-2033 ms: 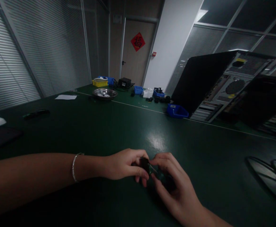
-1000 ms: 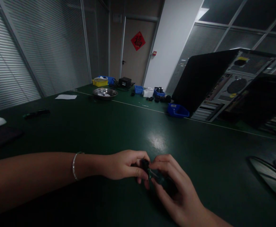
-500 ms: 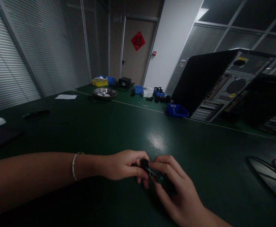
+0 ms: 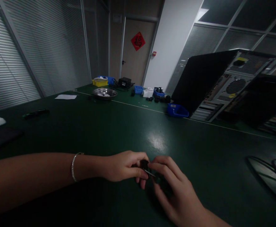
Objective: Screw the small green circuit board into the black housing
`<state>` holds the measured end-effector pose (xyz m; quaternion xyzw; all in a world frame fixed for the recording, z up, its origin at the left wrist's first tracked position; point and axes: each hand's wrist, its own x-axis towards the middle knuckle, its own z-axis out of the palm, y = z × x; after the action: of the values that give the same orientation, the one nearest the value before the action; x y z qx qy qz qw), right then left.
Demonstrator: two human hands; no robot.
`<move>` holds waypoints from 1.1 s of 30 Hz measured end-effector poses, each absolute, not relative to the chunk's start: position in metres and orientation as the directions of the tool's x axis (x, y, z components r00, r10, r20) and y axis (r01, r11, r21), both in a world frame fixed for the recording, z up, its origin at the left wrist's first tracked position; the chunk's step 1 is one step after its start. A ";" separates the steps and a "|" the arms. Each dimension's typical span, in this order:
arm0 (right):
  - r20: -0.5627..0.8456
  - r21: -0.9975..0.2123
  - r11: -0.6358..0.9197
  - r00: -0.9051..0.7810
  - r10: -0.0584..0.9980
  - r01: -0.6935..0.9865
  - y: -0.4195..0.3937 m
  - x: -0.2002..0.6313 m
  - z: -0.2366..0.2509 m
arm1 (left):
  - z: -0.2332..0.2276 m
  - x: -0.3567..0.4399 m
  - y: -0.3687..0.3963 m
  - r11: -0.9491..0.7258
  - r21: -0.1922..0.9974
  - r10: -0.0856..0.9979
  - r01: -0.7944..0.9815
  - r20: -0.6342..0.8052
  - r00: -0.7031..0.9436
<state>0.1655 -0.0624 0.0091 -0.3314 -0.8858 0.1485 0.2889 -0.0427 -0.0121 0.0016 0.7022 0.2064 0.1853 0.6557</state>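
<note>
My left hand (image 4: 126, 166), with a bracelet at its wrist, pinches a small black part (image 4: 143, 164) between thumb and fingers. The part is too dark and too covered to name. From the right, my right hand (image 4: 176, 186) is curled around the dark green handle of a screwdriver (image 4: 149, 172). Its thin metal shaft points left to the black part and my left thumb. Whether the tip touches the part I cannot tell. Both hands are close together, low over the near side of the dark green table (image 4: 119, 129).
A large black computer case (image 4: 206, 82) stands at the right, with a blue bin (image 4: 177, 111) beside it. A steel bowl (image 4: 105, 94), a yellow bin (image 4: 100, 82) and small blue bins are at the back. Black cable (image 4: 258, 164) loops at right; a dark strip (image 4: 36, 114) lies left.
The screwdriver's shaft has shifted slightly left and down, and my left fingertips have moved a little. Both hands keep their holds; the rest is unchanged.
</note>
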 end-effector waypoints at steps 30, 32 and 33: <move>0.412 -0.659 0.611 -0.469 0.781 0.439 -0.051 0.167 0.007 | 0.003 -0.046 -0.013 -0.056 0.998 0.613 0.026 0.014 0.790; 0.394 -0.673 0.597 -0.471 0.789 0.436 -0.051 0.167 0.007 | 0.005 -0.045 -0.013 -0.058 0.998 0.624 0.028 0.015 0.781; 0.387 -0.680 0.587 -0.466 0.796 0.439 -0.050 0.167 0.007 | 0.006 -0.045 -0.013 -0.057 0.998 0.626 0.031 0.011 0.779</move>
<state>0.1666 -0.0503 0.0073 -0.3774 -0.8179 0.2530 0.3531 -0.0452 -0.0132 0.0057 0.6892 0.2385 0.2311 0.6440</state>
